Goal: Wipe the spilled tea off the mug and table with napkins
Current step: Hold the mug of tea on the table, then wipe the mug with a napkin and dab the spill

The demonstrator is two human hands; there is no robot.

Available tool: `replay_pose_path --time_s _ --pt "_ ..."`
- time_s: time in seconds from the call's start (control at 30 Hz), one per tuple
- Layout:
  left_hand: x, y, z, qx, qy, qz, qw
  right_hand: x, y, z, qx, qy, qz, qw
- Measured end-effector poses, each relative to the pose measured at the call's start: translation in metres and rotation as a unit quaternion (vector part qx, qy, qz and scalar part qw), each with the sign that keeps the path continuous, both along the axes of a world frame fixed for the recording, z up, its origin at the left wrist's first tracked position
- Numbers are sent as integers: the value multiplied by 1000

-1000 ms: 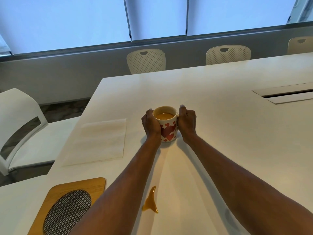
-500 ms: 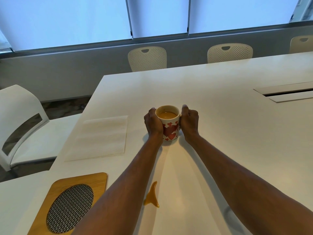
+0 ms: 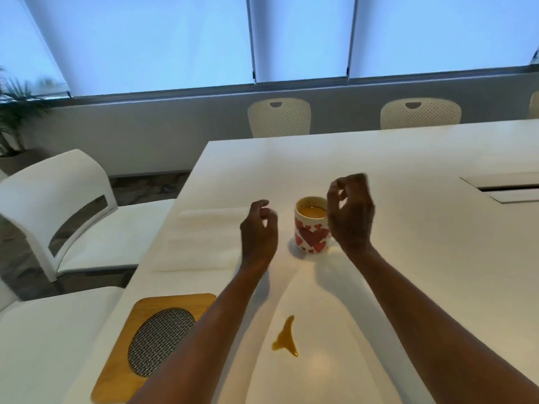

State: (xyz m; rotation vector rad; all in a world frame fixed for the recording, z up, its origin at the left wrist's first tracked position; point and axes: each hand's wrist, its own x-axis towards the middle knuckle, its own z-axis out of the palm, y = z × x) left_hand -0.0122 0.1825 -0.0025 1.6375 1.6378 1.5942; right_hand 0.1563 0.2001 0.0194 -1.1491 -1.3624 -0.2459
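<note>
A white mug [image 3: 310,228] with red hearts stands upright on the white table [image 3: 423,258], filled with tea. My left hand [image 3: 259,231] hovers just left of it, fingers loosely curled and holding nothing. My right hand [image 3: 351,217] is raised beside the mug's right side, fingers apart and empty, hiding the mug's right edge. A small amber puddle of spilled tea [image 3: 285,338] lies on the table near me, between my forearms. White napkins [image 3: 204,240] lie flat to the left of my left hand.
A wooden trivet [image 3: 125,363] with a metal mesh oval sits at the table's near left corner. White chairs [image 3: 73,211] stand to the left, two more [image 3: 278,118] behind the far edge. A cable slot [image 3: 507,189] is set in the table at right.
Both hands were clasped around the mug; now they have let go and lifted away from its sides. The mug stays standing on the table.
</note>
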Motion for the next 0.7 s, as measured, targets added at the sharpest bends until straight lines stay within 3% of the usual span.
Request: replay_pose_path --time_s 0.1,0.23,0.37,0.7 --pt "-60 -18 12 -4 103 33 994 -48 -22 13 -33 -123 169 977" --pt "-127 -36 17 -91 188 36 977 -104 -31 3 -264 -273 328 865" --pt "-158 -43 8 -133 227 0 965 -128 -23 -19 -355 -348 299 815" --pt "-169 -42 -15 -205 322 -122 916 -145 -20 -22 -367 -416 254 792"
